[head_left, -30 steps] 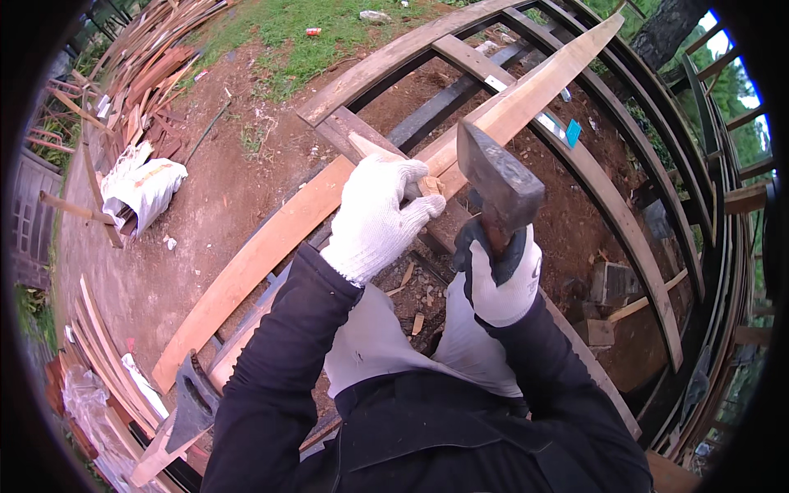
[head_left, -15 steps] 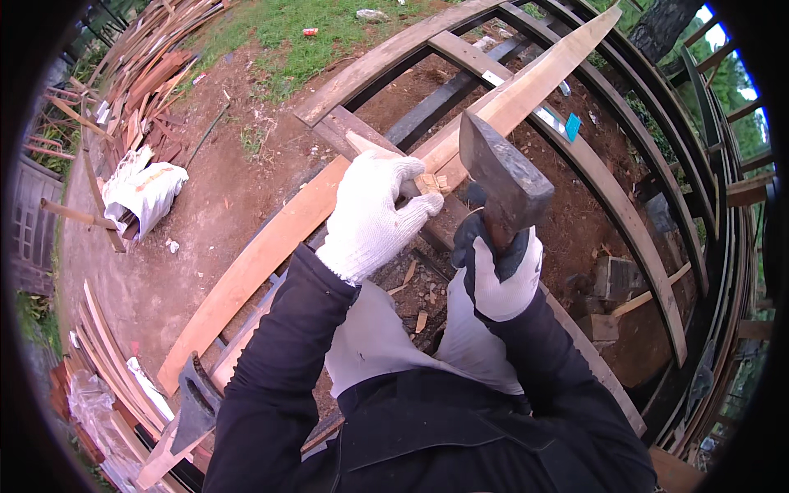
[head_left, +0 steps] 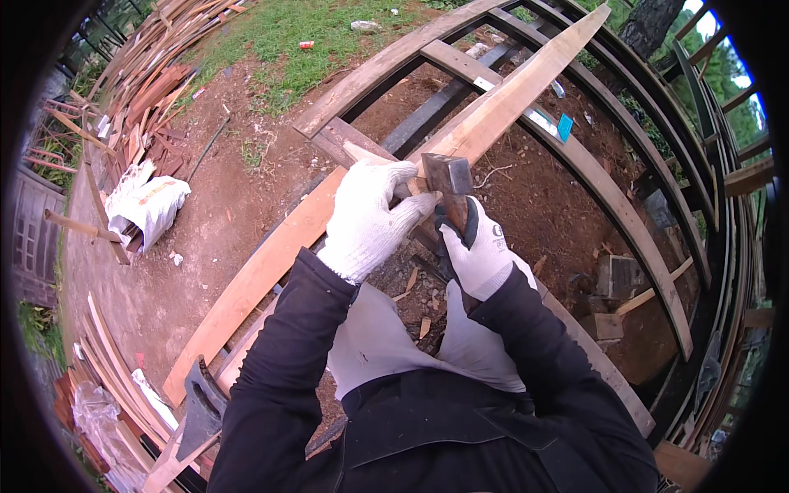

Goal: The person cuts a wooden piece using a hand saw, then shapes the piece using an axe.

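Note:
My left hand [head_left: 366,215], in a white knitted glove, is closed around a short piece of wood [head_left: 358,153]. One pointed end shows beyond the knuckles, and the other end lies by the thumb and fingertips. My right hand [head_left: 483,256], in a white glove with dark finger coating, grips the handle of a hatchet [head_left: 449,176]. The dark metal head is right beside the left fingertips, against or very close to the wood; contact cannot be made out. A long pale board [head_left: 501,99] runs away from the hands across a timber frame [head_left: 374,78].
Left of my arm lies a dark saw handle [head_left: 201,396] beside a long plank [head_left: 255,287]. A white sack [head_left: 152,201] and a heap of scrap wood [head_left: 156,82] lie farther left. Black-edged beams [head_left: 633,205] curve along the right, and a block [head_left: 620,275] sits beneath.
The hatchet has come left and down toward the wood piece, its head turning so the blunt end faces up. My right hand moved with it; the left hand stays nearly in place.

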Available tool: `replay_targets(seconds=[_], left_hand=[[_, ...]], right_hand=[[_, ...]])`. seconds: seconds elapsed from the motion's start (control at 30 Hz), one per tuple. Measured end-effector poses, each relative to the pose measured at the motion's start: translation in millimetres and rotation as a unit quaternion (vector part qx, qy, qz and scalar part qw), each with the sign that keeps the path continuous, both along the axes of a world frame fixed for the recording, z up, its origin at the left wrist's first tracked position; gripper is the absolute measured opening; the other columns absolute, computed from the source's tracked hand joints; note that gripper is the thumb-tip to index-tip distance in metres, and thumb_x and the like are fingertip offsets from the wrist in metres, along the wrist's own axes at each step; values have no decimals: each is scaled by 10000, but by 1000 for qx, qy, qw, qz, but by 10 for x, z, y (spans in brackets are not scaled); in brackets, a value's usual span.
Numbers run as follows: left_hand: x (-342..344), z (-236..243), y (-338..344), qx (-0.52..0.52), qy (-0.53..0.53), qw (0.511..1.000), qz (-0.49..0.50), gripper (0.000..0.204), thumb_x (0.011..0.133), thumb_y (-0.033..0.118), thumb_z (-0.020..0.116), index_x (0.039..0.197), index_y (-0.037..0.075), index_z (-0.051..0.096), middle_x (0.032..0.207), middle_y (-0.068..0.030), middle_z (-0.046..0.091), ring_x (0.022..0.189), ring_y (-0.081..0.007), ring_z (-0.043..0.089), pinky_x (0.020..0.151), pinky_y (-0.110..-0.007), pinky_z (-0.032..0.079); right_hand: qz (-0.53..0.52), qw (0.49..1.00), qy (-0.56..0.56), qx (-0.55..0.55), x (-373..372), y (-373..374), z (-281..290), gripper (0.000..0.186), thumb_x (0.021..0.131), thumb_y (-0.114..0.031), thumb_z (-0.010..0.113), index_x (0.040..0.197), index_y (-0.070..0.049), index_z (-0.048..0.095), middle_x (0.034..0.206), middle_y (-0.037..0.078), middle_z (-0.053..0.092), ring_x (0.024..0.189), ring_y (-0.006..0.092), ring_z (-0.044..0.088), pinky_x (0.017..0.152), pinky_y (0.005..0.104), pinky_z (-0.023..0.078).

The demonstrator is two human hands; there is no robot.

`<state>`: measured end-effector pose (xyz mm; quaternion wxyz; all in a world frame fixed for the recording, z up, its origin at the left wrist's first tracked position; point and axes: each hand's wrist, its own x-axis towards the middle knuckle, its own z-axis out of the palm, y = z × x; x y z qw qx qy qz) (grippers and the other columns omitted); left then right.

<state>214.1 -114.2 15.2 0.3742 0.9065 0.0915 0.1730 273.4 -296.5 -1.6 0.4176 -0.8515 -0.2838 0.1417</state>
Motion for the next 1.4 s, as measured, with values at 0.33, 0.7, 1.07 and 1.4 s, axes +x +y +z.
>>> replay_targets(seconds=[0.33, 0.7, 1.07, 1.4], left_hand=[[11, 31, 13, 18, 0, 1000, -13, 470, 809, 279, 808, 1175, 12, 685, 999, -151, 632, 914, -283, 659, 820, -385, 543], [5, -94, 30, 29, -53, 998, 1, 435, 808, 257, 799, 1159, 20, 699, 965, -126, 636, 866, -260, 670, 779, -363, 550], [12, -41, 3, -35, -8, 999, -1, 431, 779, 266, 822, 1108, 6, 720, 1016, -166, 689, 982, -311, 666, 860, -393, 538], [6, -29, 28, 19, -24, 999, -13, 396, 783, 225, 822, 1093, 1, 719, 1016, -168, 677, 916, -300, 677, 817, -381, 547]], right_hand=[[11, 998, -41, -38, 34, 68, 15, 347, 910, -133, 659, 1185, 15, 508, 866, 233, 681, 828, 424, 703, 711, 454, 553], [-22, 986, 100, 135, -143, -229, 237, 286, 926, -82, 644, 1173, 11, 533, 841, 209, 673, 759, 345, 710, 687, 403, 538], [3, 999, -46, 0, -148, -163, 209, 356, 919, -141, 667, 1216, -6, 527, 880, 232, 688, 804, 409, 703, 681, 460, 543], [12, 998, -12, -61, -158, -134, 288, 301, 917, -130, 654, 1161, -16, 519, 859, 211, 673, 789, 397, 700, 671, 462, 538]])
